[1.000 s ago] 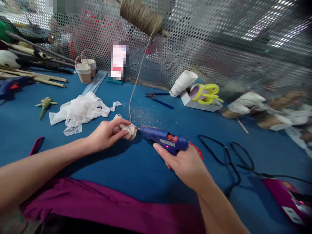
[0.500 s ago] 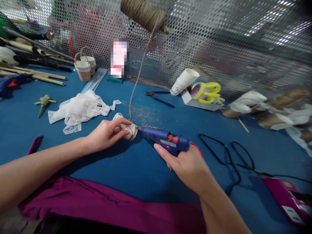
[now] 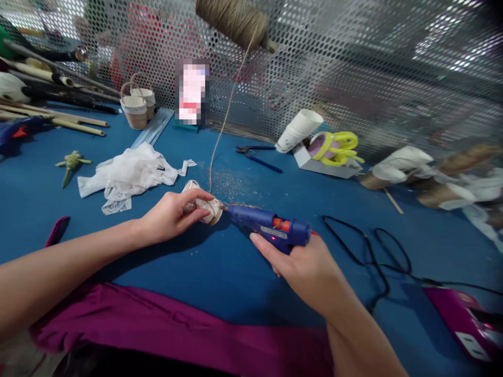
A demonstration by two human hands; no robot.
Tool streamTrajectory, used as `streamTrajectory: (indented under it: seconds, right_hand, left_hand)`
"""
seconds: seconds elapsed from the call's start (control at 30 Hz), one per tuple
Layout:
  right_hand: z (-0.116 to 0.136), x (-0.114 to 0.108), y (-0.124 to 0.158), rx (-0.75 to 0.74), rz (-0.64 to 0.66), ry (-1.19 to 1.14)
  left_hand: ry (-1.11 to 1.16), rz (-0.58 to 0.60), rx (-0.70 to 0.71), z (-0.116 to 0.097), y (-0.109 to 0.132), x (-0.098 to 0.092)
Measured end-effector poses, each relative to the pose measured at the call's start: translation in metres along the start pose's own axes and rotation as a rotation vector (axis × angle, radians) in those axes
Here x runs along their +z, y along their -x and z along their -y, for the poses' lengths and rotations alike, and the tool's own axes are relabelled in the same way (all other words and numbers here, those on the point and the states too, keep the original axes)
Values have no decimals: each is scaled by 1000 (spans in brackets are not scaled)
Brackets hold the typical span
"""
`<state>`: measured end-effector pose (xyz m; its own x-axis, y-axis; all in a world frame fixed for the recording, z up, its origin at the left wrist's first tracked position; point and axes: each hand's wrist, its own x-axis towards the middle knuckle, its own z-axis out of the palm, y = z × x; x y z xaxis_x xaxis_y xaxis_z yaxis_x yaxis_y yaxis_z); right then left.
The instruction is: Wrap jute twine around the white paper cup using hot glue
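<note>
My left hand [image 3: 178, 212] is closed round a small white paper cup [image 3: 214, 212], tilted on its side, with twine around part of it. The fingers cover much of the cup. A strand of twine [image 3: 223, 125] runs from the cup up to the hanging spool [image 3: 231, 23]. My right hand [image 3: 301, 262] grips a blue hot glue gun [image 3: 255, 220] with a red light showing on its side. The metal nozzle points left, at the near rim of the cup; whether it touches I cannot tell.
White lace [image 3: 133, 170] lies left of the cup, with two twine-wrapped baskets [image 3: 135, 112] behind. Pliers [image 3: 259, 157], stacked paper cups [image 3: 298, 128] and a box with yellow-handled scissors [image 3: 334, 152] stand further back. A black cable [image 3: 365, 246] and purple power strip [image 3: 458, 319] lie to the right.
The glue gun and my right hand have shifted very slightly right. My left hand and the cup have hardly moved.
</note>
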<state>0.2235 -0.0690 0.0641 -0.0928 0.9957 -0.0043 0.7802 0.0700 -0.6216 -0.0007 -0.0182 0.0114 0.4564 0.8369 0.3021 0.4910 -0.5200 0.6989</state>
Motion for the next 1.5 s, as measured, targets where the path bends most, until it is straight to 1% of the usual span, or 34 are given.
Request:
streamTrajectory:
  seconds: [0.27, 0.5, 0.83, 1.03, 1.17, 1.33, 1.5]
  right_hand:
    - [-1, 2, 2, 33, 14, 6]
    - [-1, 2, -3, -22, -55, -13]
    - [-1, 3, -1, -4, -20, 42]
    - [-1, 2, 1, 11, -2, 28]
    - [0, 3, 1, 1, -2, -3]
    - [0, 3, 2, -60, -35, -7]
    - [1, 1, 4, -34, -1, 35]
  left_hand:
    - [43, -6, -47, 1, -2, -1]
    - [31, 3, -24, 0, -1, 0]
    - [21, -5, -10, 0, -1, 0]
    - [37, 1, -44, 0, -1, -1]
    - [51, -6, -53, 0, -2, -1]
    - [53, -11, -75, -1, -2, -1]
    - [38, -20, -60, -1, -3, -1]
